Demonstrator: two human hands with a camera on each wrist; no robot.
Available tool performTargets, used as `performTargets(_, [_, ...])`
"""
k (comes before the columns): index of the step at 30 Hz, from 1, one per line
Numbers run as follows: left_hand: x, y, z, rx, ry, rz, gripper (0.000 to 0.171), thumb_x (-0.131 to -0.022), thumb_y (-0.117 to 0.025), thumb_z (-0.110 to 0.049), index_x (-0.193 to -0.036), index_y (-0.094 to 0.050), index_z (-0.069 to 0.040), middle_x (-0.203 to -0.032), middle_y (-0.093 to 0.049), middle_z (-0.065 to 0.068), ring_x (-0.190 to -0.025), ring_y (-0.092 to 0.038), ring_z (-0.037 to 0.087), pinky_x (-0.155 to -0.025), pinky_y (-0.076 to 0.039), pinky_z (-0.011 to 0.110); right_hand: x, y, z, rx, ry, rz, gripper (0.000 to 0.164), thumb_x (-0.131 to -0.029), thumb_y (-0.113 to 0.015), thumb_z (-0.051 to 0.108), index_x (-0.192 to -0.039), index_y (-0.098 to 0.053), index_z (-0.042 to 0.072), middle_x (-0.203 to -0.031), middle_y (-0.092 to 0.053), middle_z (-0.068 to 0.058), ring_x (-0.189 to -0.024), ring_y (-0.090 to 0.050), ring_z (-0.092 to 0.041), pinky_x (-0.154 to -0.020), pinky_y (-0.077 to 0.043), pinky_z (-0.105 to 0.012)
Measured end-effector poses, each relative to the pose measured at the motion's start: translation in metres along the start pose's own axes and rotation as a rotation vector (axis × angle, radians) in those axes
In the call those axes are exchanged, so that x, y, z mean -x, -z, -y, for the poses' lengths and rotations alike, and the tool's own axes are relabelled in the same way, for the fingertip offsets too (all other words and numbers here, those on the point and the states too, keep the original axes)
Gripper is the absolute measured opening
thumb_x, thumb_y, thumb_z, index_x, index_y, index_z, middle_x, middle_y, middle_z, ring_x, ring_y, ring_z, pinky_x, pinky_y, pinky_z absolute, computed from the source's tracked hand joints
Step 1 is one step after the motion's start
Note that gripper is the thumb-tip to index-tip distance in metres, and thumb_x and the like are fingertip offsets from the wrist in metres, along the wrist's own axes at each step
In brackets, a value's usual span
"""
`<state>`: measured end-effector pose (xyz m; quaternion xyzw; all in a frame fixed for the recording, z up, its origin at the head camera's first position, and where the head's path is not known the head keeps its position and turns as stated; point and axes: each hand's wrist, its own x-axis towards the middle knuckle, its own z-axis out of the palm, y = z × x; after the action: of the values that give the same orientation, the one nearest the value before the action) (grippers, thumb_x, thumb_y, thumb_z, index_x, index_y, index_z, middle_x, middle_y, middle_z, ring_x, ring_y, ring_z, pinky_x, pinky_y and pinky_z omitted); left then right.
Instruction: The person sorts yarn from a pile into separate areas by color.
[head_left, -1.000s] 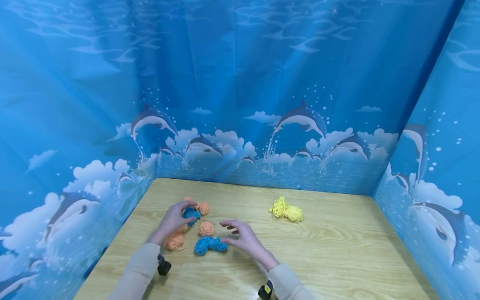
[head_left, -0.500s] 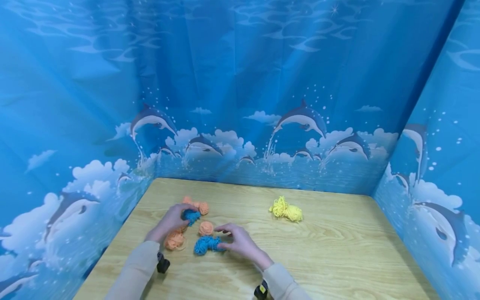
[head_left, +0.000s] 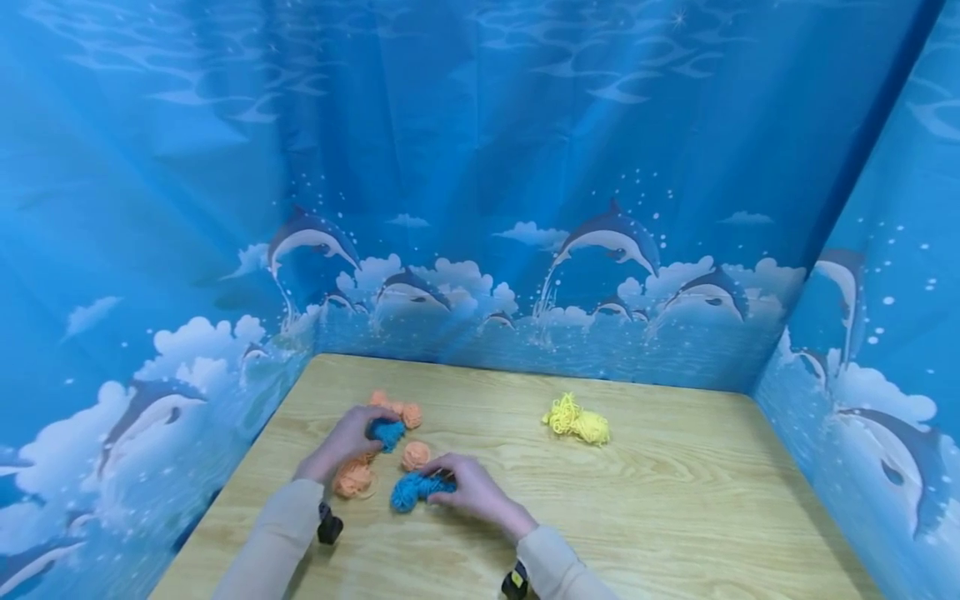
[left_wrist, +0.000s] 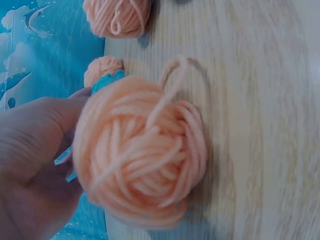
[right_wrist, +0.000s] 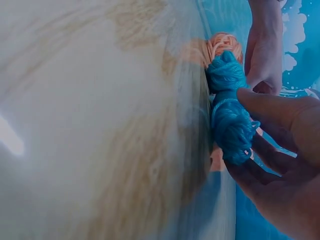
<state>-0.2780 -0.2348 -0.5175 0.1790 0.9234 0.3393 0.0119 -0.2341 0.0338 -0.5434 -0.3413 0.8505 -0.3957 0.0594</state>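
Note:
My left hand [head_left: 347, 442] holds a small bundle of blue yarn [head_left: 387, 435] between thumb and fingers at the table's left side. In the left wrist view a large peach yarn ball [left_wrist: 140, 155] hides most of that bundle. Nearer to me, my right hand [head_left: 477, 492] grips a second bundle of blue yarn [head_left: 407, 493], narrowed at its middle. The right wrist view shows the thumb on one side of this blue yarn [right_wrist: 232, 125] and fingers curled at the other. A peach yarn ball [head_left: 416, 455] lies just behind it.
Another peach ball [head_left: 352, 478] with a loose strand sits beside the left wrist. More peach yarn [head_left: 411, 416] lies beyond the left hand. Yellow yarn [head_left: 577, 421] rests toward the back right of the wooden table [head_left: 675, 500]. Dolphin-print curtains [head_left: 465, 167] enclose the table's far edge and sides.
My right hand has moved left and closed its fingers over the nearer blue yarn. The left hand stays at its blue bundle. The head view has shifted slightly.

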Motion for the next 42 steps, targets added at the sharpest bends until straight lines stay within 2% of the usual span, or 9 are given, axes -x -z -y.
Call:
performTargets(3, [0.0, -0.001, 0.0, -0.005, 0.006, -0.016, 0.042, -0.085, -0.078, 0.004, -0.125, -0.07, -0.005, -0.124, -0.068, 0.013, -0.121, -0.057, 0.041, -0.101, -0.047, 0.059, 0.0, -0.002, 0.001, 0.025, -0.014, -0.003, 0.036, -0.084, -0.084, 0.016, -0.118, -0.073, 0.013, -0.113, -0.072, 0.003, -0.099, -0.062, -0.003, -0.088, -0.052, -0.02])
performTargets(7, [0.0, -0.002, 0.001, -0.004, 0.038, -0.014, 0.042, -0.085, -0.081, -0.003, -0.125, -0.07, -0.007, -0.123, -0.068, 0.011, -0.119, -0.056, 0.04, -0.1, -0.047, 0.058, 0.0, -0.004, 0.004, 0.073, -0.01, -0.016, 0.036, -0.082, -0.085, 0.013, -0.115, -0.073, 0.012, -0.112, -0.072, 0.001, -0.1, -0.063, -0.006, -0.088, -0.052, -0.022])
performTargets(12, [0.0, -0.003, 0.002, 0.051, 0.083, 0.003, 0.042, -0.086, -0.081, -0.005, -0.126, -0.068, -0.007, -0.125, -0.067, 0.011, -0.12, -0.058, 0.038, -0.1, -0.05, 0.055, -0.001, -0.005, 0.008, 0.116, -0.002, -0.013, 0.036, -0.08, -0.085, 0.01, -0.114, -0.074, 0.011, -0.112, -0.072, 0.0, -0.103, -0.064, -0.009, -0.091, -0.052, -0.023])
performTargets(16, [-0.002, -0.004, 0.002, 0.078, 0.093, 0.012, 0.042, -0.085, -0.081, -0.007, -0.125, -0.068, -0.006, -0.124, -0.067, 0.011, -0.12, -0.059, 0.037, -0.099, -0.051, 0.054, -0.001, -0.004, 0.009, 0.129, -0.002, 0.0, 0.036, -0.08, -0.085, 0.009, -0.114, -0.074, 0.012, -0.112, -0.072, 0.001, -0.103, -0.064, -0.009, -0.091, -0.052, -0.024])
performTargets(25, [-0.003, -0.005, 0.002, 0.082, 0.097, 0.015, 0.042, -0.085, -0.082, -0.007, -0.124, -0.069, -0.007, -0.125, -0.066, 0.013, -0.122, -0.058, 0.039, -0.1, -0.049, 0.056, 0.0, -0.004, 0.007, 0.081, -0.03, 0.023, 0.031, -0.082, -0.084, 0.009, -0.111, -0.073, 0.014, -0.109, -0.071, 0.005, -0.095, -0.061, -0.002, -0.084, -0.052, -0.02])
performTargets(35, [-0.003, -0.005, 0.0, 0.086, 0.117, 0.01, 0.04, -0.085, -0.082, -0.007, -0.123, -0.069, -0.01, -0.124, -0.067, 0.01, -0.12, -0.059, 0.037, -0.099, -0.051, 0.054, 0.001, -0.002, 0.006, 0.044, -0.052, -0.015, 0.033, -0.081, -0.083, 0.007, -0.112, -0.072, 0.013, -0.11, -0.071, 0.003, -0.095, -0.061, -0.004, -0.084, -0.053, -0.021])
performTargets(42, [-0.001, -0.005, 0.0, 0.093, 0.097, 0.016, 0.04, -0.085, -0.081, -0.007, -0.124, -0.069, -0.008, -0.124, -0.067, 0.012, -0.118, -0.06, 0.037, -0.096, -0.053, 0.054, 0.005, 0.005, 0.004, -0.018, -0.086, -0.059, 0.034, -0.082, -0.083, 0.008, -0.115, -0.072, 0.013, -0.111, -0.071, 0.002, -0.094, -0.062, -0.006, -0.083, -0.054, -0.022])
